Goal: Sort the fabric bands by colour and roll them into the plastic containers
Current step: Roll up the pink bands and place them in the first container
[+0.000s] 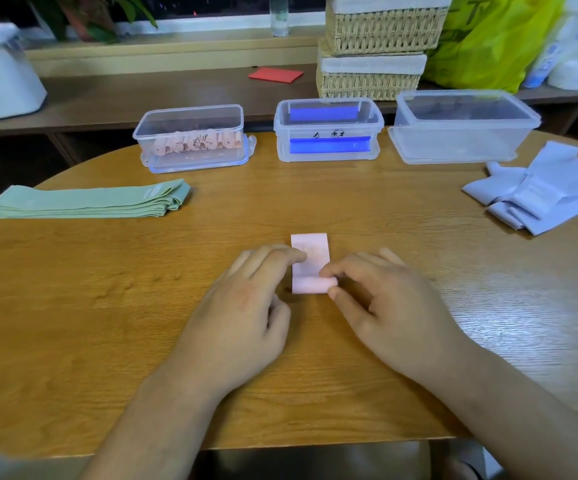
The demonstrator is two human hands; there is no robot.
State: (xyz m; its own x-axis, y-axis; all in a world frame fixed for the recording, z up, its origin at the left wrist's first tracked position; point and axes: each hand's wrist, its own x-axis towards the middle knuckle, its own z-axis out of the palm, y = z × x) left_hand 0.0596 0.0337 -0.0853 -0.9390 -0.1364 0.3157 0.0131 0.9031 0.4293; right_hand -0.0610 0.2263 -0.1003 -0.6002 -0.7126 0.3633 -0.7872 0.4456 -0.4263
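A pink band (310,259) lies flat on the worktop (107,306), its near end already turned into a small roll, probably so it can be wound tight against the surface. The left hand (246,303) is spread, fingers nearly straight, fingertips pressing the band's left edge to keep it from skewing. The right hand (384,306) is closed on the roll's right end, thumb and forefinger pinching it to drive the turn. Beyond the band to the left stands the container of pink rolls (190,110), its likely home. Straight beyond the band is the blue-filled container (329,102), and beyond-right is an empty one. Green bands (90,202) wait far left of the band, pale bands (550,192) far right.
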